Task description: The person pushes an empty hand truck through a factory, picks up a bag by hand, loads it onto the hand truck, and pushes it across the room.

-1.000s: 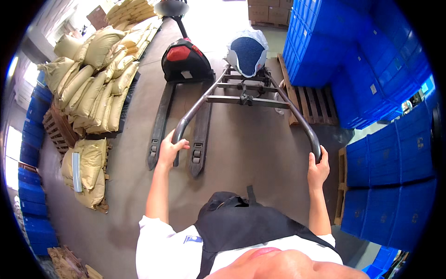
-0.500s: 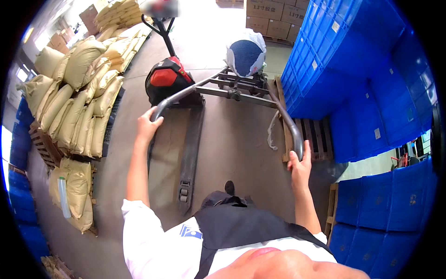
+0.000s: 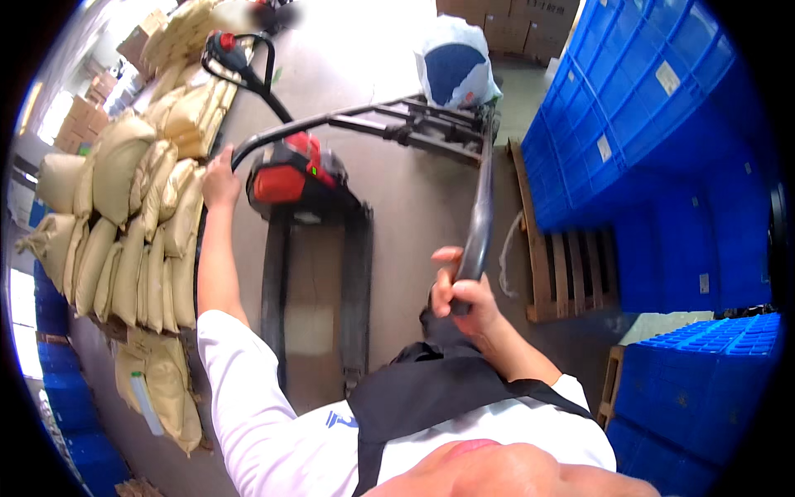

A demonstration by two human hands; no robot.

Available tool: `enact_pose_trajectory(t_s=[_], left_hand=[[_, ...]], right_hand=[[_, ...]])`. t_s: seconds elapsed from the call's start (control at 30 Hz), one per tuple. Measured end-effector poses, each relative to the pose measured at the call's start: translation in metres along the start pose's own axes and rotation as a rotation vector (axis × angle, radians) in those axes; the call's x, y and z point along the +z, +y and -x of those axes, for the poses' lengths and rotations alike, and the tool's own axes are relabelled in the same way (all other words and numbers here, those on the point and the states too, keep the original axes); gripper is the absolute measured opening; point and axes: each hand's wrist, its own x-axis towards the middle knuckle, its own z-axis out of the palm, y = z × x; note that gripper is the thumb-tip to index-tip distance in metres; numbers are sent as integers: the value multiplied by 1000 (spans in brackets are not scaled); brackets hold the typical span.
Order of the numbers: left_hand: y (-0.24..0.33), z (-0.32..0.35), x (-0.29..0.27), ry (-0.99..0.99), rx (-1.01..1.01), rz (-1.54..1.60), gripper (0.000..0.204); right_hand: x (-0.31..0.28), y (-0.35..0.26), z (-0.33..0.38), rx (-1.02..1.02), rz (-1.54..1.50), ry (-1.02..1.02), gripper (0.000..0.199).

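Note:
Both of my hands hold a dark metal trolley point(image 3: 406, 132) by its two long curved handles. My left hand point(image 3: 221, 178) is closed at the end of the left handle, out beside the stacked sacks. Close to my body, my right hand point(image 3: 465, 291) wraps round the end of the right handle. At the trolley's far end rests a white plastic bag point(image 3: 476, 41) with a dark blue patch on its side. A red and black pallet jack point(image 3: 286, 178) stands just beyond and under the left handle, its forks pointing toward me.
Tan sacks point(image 3: 124, 174) are piled along the left. Tall blue crates point(image 3: 613, 91) line the right, with a wooden pallet point(image 3: 571, 265) beside them. More blue crates point(image 3: 687, 398) stand at my near right. Brown cartons point(image 3: 522, 29) are stacked at the back.
The trolley has turned: its left handle has swung left and farther away, its right handle left and nearer to me. My hands moved with the handles, still gripping them.

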Motion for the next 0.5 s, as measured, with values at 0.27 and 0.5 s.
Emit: enact_pose_trajectory(t_s=[0.27,0.5], left_hand=[[-24,-163,60,230,129,-238,65],[52,-299,80,277,160,-162,64]], right_hand=[[15,-20,-144,181,-93,-172,28],[-3,-73,-257,55,-178,-137,26]])
